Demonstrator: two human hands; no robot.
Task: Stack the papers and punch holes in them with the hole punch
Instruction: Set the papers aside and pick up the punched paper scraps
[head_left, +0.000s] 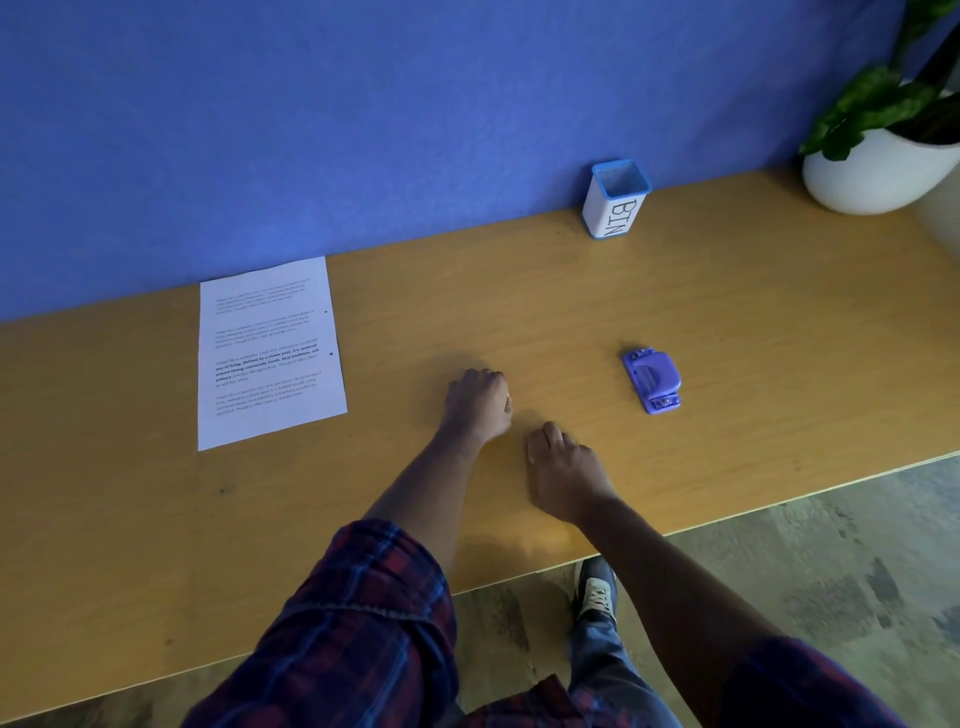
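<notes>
I have both hands resting on the wooden desk (727, 322) near its middle, neither gripping anything: the left hand (478, 405) sits knuckles-up with fingers curled loosely under, and the right hand (563, 470), just beside and nearer to me, has its fingers bent down toward the wood, holding nothing. I judge them parked between the two task items so either can be reached. To the left, well apart from my hands, the printed papers (270, 353) lie flat with edges squared, looking like one neat stack, though I cannot tell how many sheets; two small dark dots along the right margin look like punched holes. To the right lies the purple plastic hole punch (653, 380), a small rounded-lever tool, untouched. Farther back against the matte blue wall (363, 130) stands a square white container with a blue rim marked BIN (615, 200), probably for the paper dots. At far right sits a smooth white pot with a leafy plant (878, 156).
</notes>
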